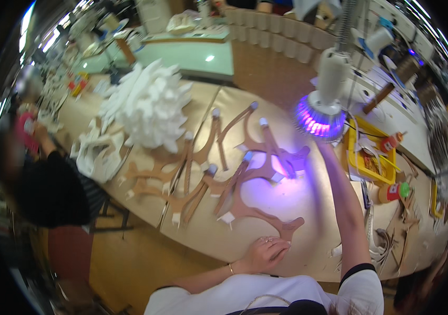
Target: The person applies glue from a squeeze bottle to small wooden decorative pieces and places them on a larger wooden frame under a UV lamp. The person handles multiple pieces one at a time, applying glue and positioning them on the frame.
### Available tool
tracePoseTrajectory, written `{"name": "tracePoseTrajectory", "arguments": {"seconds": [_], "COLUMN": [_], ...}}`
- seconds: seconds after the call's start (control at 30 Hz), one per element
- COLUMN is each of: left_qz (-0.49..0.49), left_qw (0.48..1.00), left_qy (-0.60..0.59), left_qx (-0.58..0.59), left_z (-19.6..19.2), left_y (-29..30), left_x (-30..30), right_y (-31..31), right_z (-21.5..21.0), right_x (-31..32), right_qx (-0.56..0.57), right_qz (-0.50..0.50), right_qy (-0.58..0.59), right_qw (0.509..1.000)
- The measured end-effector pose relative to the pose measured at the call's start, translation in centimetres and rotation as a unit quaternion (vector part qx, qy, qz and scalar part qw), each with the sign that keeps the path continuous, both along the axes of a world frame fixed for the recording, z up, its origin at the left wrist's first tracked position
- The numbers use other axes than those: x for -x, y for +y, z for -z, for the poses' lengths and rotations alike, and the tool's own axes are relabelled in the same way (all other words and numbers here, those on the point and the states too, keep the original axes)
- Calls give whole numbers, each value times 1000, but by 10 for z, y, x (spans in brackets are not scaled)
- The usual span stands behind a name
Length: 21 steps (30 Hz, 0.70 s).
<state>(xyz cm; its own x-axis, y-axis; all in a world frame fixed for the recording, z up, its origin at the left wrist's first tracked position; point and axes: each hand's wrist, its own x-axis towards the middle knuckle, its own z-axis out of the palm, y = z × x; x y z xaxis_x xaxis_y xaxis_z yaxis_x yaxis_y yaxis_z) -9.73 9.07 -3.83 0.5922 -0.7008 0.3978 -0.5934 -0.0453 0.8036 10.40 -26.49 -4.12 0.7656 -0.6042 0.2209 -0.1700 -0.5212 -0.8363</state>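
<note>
Near the table's front edge, my left hand [266, 253] is closed, its fingertips at the lower end of a brown bra piece [290, 227] with a forked tip. This piece curves away to the left toward a white tab. My right forearm [342, 197] stretches forward to a lamp [321, 118] glowing violet, and the lamp head hides my right hand. Whether that hand grips the lamp cannot be seen. Several more brown bra pieces [218, 185] with straps and white tabs lie spread to the left, some overlapping. Violet light falls on the tabletop beside them.
A large heap of white foam pieces [153, 105] stands at the back left. On the right are a yellow tray [358, 157], a green-capped bottle [393, 192] and a scrap pile [400, 231]. A co-worker [45, 184] sits at far left. Beige cups [271, 39] line up at the back.
</note>
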Motion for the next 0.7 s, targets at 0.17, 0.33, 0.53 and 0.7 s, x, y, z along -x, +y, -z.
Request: {"name": "tracePoseTrajectory", "arguments": {"seconds": [0.17, 0.33, 0.53, 0.7], "left_qz": [-34, -38, -18, -19], "left_qw": [999, 999, 999, 999], "left_qy": [-29, -35, -37, -39], "left_qx": [12, 13, 8, 3], "left_z": [9, 11, 5, 4], "left_y": [0, -2, -1, -2], "left_x": [6, 8, 4, 4], "right_y": [1, -3, -14, -7], "right_z": [15, 25, 16, -8], "right_x": [2, 7, 11, 19], "right_qx": [25, 38, 32, -119], "right_qz": [-22, -28, -70, -99], "right_qy": [17, 23, 38, 74], "right_qw": [999, 999, 996, 985]}}
